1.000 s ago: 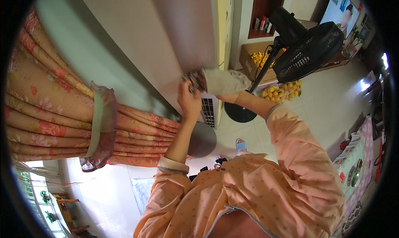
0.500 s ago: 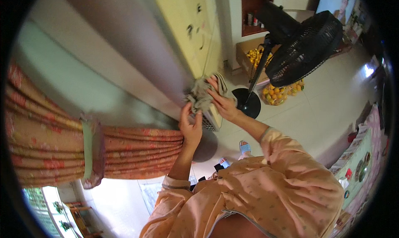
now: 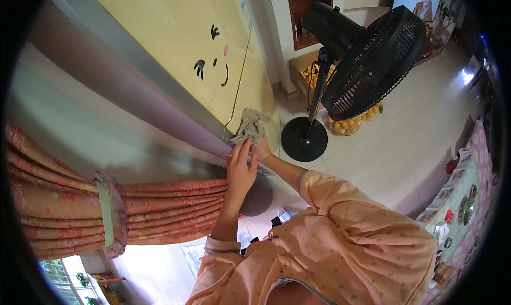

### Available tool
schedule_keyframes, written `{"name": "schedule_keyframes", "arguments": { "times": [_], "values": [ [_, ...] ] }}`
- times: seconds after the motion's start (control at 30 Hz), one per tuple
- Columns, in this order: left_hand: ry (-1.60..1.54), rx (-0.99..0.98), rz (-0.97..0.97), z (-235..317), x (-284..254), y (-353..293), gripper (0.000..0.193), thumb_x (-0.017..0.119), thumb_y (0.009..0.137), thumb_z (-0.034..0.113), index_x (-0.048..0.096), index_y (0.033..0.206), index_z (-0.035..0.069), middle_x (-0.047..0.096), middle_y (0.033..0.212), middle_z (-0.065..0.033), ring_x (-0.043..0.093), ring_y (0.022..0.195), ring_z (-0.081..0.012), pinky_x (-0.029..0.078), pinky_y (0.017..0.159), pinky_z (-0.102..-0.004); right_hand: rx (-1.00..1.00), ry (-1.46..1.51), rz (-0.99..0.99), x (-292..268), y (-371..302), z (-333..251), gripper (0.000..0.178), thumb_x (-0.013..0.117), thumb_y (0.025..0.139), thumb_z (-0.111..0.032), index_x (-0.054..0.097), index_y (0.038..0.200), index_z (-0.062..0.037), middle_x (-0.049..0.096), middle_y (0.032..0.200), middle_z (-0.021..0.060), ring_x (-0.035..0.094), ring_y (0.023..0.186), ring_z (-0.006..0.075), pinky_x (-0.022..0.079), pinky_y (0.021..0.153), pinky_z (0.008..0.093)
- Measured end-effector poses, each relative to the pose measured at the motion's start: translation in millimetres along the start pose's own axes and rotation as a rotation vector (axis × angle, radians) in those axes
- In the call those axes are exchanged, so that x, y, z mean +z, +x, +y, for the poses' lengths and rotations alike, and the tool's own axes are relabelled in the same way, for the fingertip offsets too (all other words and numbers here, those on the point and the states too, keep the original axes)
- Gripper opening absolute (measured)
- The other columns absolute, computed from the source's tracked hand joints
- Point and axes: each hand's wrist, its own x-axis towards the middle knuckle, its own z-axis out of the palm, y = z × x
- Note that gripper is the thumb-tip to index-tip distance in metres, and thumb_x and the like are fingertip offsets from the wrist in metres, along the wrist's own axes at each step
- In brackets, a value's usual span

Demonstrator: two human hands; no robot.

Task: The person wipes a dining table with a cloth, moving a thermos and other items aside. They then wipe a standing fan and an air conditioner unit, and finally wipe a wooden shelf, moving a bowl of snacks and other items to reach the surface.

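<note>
A crumpled grey-beige cloth lies against the lower front of a tall pale yellow appliance, which looks like a refrigerator and has a smiling face on it. My right hand grips the cloth, its fingers mostly hidden by the folds and by my other hand. Beside it, my left hand rests at the cloth's lower edge with its fingers stretched out, touching the cloth near the appliance's corner.
A black standing fan on a round base stands close on the right. Behind it are a bag of orange-yellow fruit and a cardboard box. A tied floral curtain hangs at left. A cluttered table is at far right.
My right hand has drawn in with the cloth, now bunched, toward my left hand. My left fingers have straightened. The view has shifted, showing more of the yellow front.
</note>
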Motion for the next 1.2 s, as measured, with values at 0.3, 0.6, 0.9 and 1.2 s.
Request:
{"name": "schedule_keyframes", "arguments": {
  "times": [0.3, 0.6, 0.9, 1.2],
  "values": [
    [-0.298, -0.288, 0.008, -13.6, 3.8, -48.9, 0.029, 0.061, 0.077, 0.007, 0.058, 0.106, 0.004, 0.06, 0.103, -0.0173, 0.059, 0.095, -0.031, 0.047, 0.081, -0.0363, 0.547, 1.291, -0.022, -68.6, -22.9, -12.9, 0.04, 0.041, 0.093, -0.033, 0.047, 0.123, -0.0066, 0.05, 0.123, 0.0127, 0.047, 0.114, 0.0249, 0.036, 0.101, 0.0397],
    [-1.064, -0.564, -0.139, 6.8, -7.7, -73.5, 0.045, 0.063, 0.085, 0.017, 0.047, 0.124, 0.001, 0.055, 0.094, -0.0019, 0.045, 0.081, -0.007, 0.04, 0.071, -0.0215, 0.795, 1.447, -0.247, -86.5, -88.0, -60.3, 0.048, 0.041, 0.092, -0.036, 0.041, 0.13, -0.0057, 0.043, 0.133, 0.0153, 0.041, 0.122, 0.0274, 0.028, 0.107, 0.0425],
    [-0.959, -0.753, 0.049, 29.0, -51.3, -124.6, 0.015, 0.06, 0.083, 0.007, 0.062, 0.094, -0.002, 0.061, 0.087, -0.0004, 0.053, 0.077, -0.0062, 0.043, 0.069, -0.0212, 1.015, 1.232, -0.176, -90.7, -116.4, -65.2, 0.042, 0.046, 0.09, -0.033, 0.047, 0.125, -0.0098, 0.05, 0.128, 0.0058, 0.045, 0.118, 0.0218, 0.033, 0.102, 0.0374],
    [-1.184, -1.011, 0.175, 109.1, -11.1, -177.7, 0.033, 0.06, 0.086, 0.013, 0.054, 0.113, -0.002, 0.06, 0.105, -0.0077, 0.058, 0.091, -0.0137, 0.048, 0.078, -0.0269, 1.008, 1.092, -0.664, -127.0, -154.0, -86.4, 0.045, 0.044, 0.091, -0.035, 0.043, 0.128, -0.0088, 0.05, 0.127, 0.0057, 0.047, 0.116, 0.0211, 0.038, 0.098, 0.0381]
  ]
}}
